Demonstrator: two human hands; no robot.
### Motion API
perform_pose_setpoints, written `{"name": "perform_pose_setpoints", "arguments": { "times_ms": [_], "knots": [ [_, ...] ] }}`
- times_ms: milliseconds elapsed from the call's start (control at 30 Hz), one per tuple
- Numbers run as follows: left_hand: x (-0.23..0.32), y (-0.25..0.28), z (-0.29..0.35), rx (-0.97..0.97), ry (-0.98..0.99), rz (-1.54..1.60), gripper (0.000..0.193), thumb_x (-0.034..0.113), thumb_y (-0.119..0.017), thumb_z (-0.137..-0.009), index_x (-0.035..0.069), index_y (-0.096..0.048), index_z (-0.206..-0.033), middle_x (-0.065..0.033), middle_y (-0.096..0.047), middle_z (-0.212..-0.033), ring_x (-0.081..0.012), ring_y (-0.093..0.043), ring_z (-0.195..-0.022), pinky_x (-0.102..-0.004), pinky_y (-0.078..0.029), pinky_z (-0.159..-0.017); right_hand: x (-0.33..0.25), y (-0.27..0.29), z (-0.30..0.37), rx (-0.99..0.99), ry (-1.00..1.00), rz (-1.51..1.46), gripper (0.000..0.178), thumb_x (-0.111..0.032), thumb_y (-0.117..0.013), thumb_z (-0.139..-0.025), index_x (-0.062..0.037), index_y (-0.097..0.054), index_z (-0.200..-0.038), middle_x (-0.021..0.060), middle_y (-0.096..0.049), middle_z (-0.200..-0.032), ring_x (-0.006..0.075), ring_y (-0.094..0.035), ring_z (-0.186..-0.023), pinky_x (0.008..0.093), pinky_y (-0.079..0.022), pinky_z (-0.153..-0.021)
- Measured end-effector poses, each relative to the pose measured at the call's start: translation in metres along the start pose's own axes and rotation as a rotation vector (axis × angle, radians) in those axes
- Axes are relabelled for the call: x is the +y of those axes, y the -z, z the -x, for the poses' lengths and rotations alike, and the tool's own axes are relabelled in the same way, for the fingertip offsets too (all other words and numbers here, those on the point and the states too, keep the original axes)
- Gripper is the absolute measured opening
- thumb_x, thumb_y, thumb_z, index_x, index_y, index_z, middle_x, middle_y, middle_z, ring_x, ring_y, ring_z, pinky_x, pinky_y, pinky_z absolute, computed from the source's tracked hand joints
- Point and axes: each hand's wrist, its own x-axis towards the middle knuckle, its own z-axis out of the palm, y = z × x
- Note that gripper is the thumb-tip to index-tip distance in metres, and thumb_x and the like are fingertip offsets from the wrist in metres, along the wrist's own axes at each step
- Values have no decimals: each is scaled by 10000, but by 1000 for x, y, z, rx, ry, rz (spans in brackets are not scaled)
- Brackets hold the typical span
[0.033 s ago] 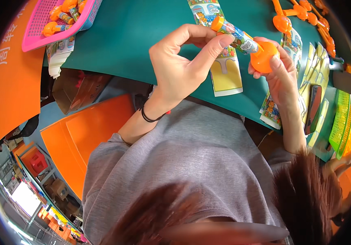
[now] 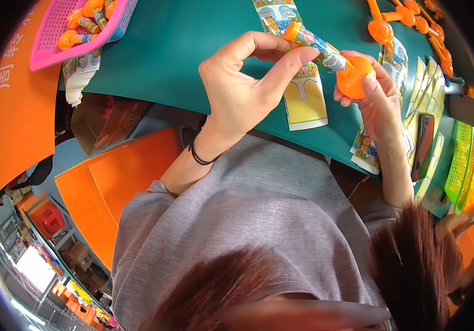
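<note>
Between my two hands is an orange plastic toy (image 2: 331,59) with a round bulb at one end and a slim tube wrapped in a colourful printed label. My left hand (image 2: 248,77) pinches the tube near its orange cap, thumb on the label. Around the bulb curl the fingers of my right hand (image 2: 380,96), the thumb pressing on its side. Below the toy a printed label strip (image 2: 306,105) with a yellow end lies on the green table (image 2: 182,60). Another printed label (image 2: 366,149) lies by my right wrist.
A pink basket (image 2: 44,44) at far left holds several similar toys, with a stack of labels (image 2: 81,80) beside it. Orange plastic parts (image 2: 380,32) lie at the far right. A dark-handled tool (image 2: 423,138), yellow label sheets (image 2: 430,91) and a green basket (image 2: 460,165) are nearer.
</note>
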Motion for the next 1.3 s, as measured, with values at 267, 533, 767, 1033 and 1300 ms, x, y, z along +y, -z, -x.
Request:
{"name": "perform_pose_setpoints", "arguments": {
  "times_ms": [267,533,767,1033,1300],
  "knots": [
    [12,13,-42,-288,-605,-728,913,104,-849,-777,13,-256,-1466,-154,-696,-1011,-151,-673,-897,-224,-519,-762,5,10,2,-188,-235,-305,555,-403,-539,-998,34,-480,-1336,157,-654,-1105,140,-631,-746,239,-520,-661],
    [-19,17,-19,-154,-348,-378,298,146,-840,-744,92,-736,-1018,3,-738,-966,-141,-648,-978,-444,-237,-1134,-2,-10,-3,51,216,245,588,-314,-585,-960,-2,-423,-1431,117,-635,-1176,142,-651,-872,286,-528,-832],
    [-4,4,-12,-190,-138,-293,238,150,-786,-813,59,-709,-1019,-10,-734,-999,-141,-647,-1036,-455,-204,-1158,4,11,-4,-91,-88,-128,536,-321,-529,-1002,38,-452,-1392,113,-645,-1113,144,-658,-875,226,-530,-791],
    [4,19,-26,-412,-130,-69,343,75,-735,-840,2,-684,-1171,-80,-717,-1115,-193,-681,-1037,-329,-502,-940,-3,9,-1,129,-194,-259,478,-359,-517,-1004,41,-523,-1265,203,-643,-1099,249,-701,-854,292,-596,-811],
    [-14,21,-31,-640,-59,-42,309,34,-769,-800,51,-740,-1108,-96,-747,-988,-150,-710,-891,-272,-558,-796,-1,10,-3,29,-202,-29,453,-399,-567,-973,11,-621,-1157,108,-672,-962,157,-662,-735,252,-536,-689]
  ]
}}
